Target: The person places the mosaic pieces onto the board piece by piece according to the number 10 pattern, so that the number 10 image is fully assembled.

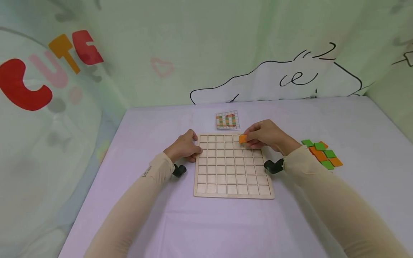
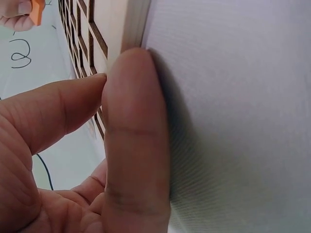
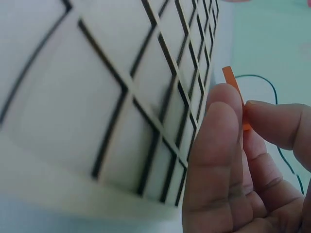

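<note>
A square wooden grid board (image 1: 231, 170) with rows of bare recessed cells lies on the table. At its upper left edge, my left hand (image 1: 184, 146) pinches the rim, thumb on the frame and a finger (image 2: 136, 111) along the side. My right hand (image 1: 266, 134) holds a thin orange square tile (image 1: 242, 139) between thumb and fingertips, over the board's top row, right of centre. From the right wrist view, the orange tile (image 3: 230, 80) stands tilted above the grid. Its lower part is hidden by the fingers.
Right of the board lies a loose pile of green tiles (image 1: 330, 153) and orange tiles (image 1: 319, 154), some overlapping. A small pattern card (image 1: 227, 120) with coloured squares lies just behind the board. A printed curtain (image 1: 206, 46) hangs behind the table (image 1: 200, 225).
</note>
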{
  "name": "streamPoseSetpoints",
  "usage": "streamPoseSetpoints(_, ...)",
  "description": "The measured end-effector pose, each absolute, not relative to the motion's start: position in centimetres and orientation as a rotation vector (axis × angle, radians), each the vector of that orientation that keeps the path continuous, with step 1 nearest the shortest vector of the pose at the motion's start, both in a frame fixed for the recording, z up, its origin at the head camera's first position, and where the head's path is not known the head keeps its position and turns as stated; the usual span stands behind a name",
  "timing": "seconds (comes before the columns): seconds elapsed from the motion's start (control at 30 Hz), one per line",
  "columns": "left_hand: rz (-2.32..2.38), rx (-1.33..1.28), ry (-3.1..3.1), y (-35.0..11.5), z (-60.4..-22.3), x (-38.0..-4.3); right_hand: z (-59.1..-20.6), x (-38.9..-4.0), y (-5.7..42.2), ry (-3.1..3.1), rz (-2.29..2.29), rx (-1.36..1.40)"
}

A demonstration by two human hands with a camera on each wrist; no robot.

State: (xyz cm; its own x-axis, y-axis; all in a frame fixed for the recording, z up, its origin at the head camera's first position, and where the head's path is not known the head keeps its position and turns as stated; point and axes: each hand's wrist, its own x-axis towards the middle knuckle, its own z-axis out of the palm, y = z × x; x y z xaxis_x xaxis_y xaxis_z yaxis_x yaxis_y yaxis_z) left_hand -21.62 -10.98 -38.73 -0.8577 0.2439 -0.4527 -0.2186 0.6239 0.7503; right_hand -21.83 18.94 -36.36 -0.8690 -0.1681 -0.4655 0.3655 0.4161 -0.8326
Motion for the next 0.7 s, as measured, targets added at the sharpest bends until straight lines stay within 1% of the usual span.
streamPoseSetpoints(0.27,1.158,0.016,2.34,-10.9,-38.9,-21.7,-37.2,-21.7,17.7,2.196,-1.45,0.156)
streamPoseSetpoints(0.7,1.143,0.001,2.344,-10.9,-38.8,-21.7,-37.4,-21.7,16.6,2.298,-1.347,0.162)
